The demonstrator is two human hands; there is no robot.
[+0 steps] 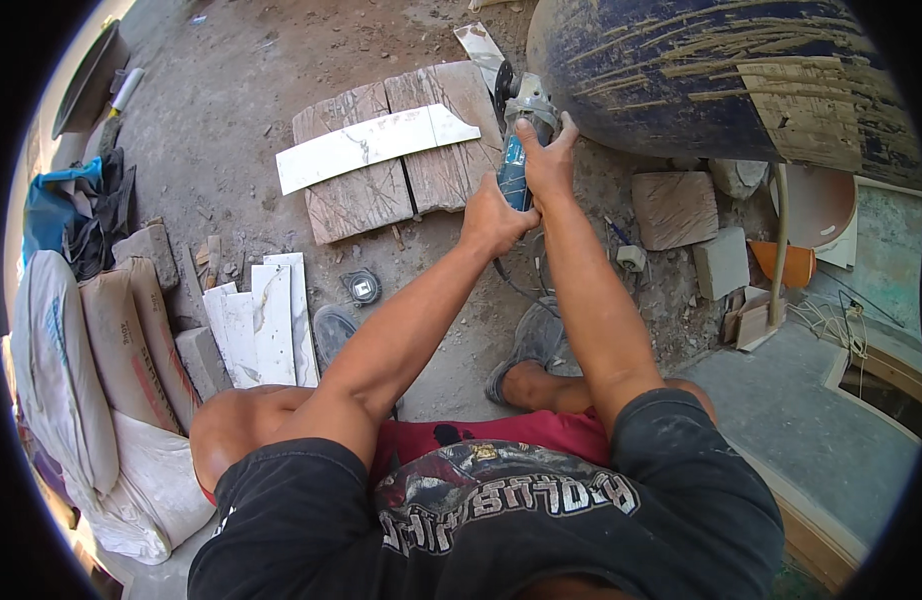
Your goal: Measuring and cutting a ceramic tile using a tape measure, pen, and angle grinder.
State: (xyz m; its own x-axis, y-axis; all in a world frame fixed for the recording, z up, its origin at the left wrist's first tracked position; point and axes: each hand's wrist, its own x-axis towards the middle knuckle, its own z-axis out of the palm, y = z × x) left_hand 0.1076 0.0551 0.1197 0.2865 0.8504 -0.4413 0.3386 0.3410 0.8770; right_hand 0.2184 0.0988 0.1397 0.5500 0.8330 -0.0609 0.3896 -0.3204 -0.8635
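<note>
Left hand (496, 215) wrapped around the rear of the blue angle grinder (513, 165), right hand (549, 165) clamped farther forward; disc (503, 88) at the far end. Grinder is right of the white tile strip (366, 146), which lies across two brown slabs (356, 205). Tape measure (362, 288) nearer on the ground, tile offcuts (272, 318) left of it, big blue drum (651, 75) far right.

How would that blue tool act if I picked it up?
The grinder would probably feel heavy for its size: its head looks metal, and the left hand and right hand both hold it. Its casing looks hard, so it likely wouldn't bend, but its thin, curving cord would probably flop and trail.
</note>
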